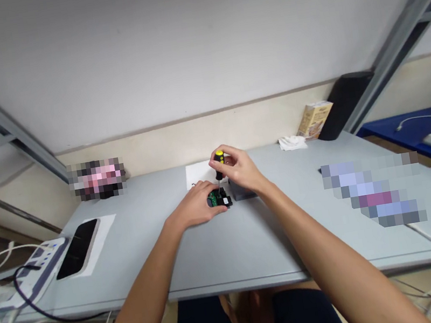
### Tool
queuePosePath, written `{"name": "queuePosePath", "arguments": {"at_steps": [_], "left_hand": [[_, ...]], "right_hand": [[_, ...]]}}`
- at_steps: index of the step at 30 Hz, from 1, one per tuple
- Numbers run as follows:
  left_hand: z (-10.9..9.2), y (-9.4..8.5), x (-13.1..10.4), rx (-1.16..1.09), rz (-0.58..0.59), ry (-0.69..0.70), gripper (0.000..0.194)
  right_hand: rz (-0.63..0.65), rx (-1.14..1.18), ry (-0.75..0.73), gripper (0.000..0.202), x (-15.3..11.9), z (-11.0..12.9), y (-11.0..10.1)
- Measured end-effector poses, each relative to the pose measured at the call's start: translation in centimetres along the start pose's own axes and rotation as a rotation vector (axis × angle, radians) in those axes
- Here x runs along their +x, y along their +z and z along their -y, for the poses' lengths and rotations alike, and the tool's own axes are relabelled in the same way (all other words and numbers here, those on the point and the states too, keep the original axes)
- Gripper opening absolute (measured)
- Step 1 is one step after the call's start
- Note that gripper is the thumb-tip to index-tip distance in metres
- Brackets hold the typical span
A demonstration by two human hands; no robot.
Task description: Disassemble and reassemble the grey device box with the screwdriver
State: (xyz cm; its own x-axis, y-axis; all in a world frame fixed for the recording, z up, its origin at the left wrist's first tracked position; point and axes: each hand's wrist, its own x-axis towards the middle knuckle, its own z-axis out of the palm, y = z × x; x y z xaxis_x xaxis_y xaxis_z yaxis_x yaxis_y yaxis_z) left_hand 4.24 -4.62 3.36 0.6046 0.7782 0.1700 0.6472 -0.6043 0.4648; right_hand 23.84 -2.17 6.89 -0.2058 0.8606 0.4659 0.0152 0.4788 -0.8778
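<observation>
In the head view my right hand (238,168) grips a black and yellow screwdriver (220,165), held upright with its shaft pointing down. The tip meets a small black device with a green circuit board (214,199); exactly where it touches is too small to make out. My left hand (196,206) is closed around the left side of that device, thumb at the near edge and fingers at the far edge, against the table. Just right of the device sits a dark grey box-like object (244,192), partly hidden by my right hand and wrist. White paper (198,173) lies behind my hands.
On the left of the grey table (230,252) lie a phone (79,248) and a power strip (33,275) with tangled cables. A yellow carton (313,120), crumpled tissue (292,142) and black speaker-like object (343,105) stand back right. Blurred items lie at both sides.
</observation>
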Motion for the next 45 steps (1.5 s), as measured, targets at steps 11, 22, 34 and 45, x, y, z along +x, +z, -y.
{"name": "queuePosePath", "arguments": {"at_steps": [11,22,34,45], "left_hand": [[0.2,0.4,0.3,-0.019,-0.02,-0.027,0.045],[0.9,1.2,0.5,-0.034,-0.062,-0.024,0.046],[1.0,1.2,0.6,-0.073,-0.071,-0.022,0.046],[1.5,1.4,0.6,-0.105,-0.08,-0.012,0.051]], "right_hand": [[0.112,0.429,0.158,0.05,0.4,-0.7,0.7],[0.09,0.631,0.194,0.05,0.4,-0.9,-0.6],[0.228,0.695,0.241,0.046,0.4,-0.7,-0.5],[0.197,0.737,0.247,0.055,0.3,-1.0,-1.0]]}}
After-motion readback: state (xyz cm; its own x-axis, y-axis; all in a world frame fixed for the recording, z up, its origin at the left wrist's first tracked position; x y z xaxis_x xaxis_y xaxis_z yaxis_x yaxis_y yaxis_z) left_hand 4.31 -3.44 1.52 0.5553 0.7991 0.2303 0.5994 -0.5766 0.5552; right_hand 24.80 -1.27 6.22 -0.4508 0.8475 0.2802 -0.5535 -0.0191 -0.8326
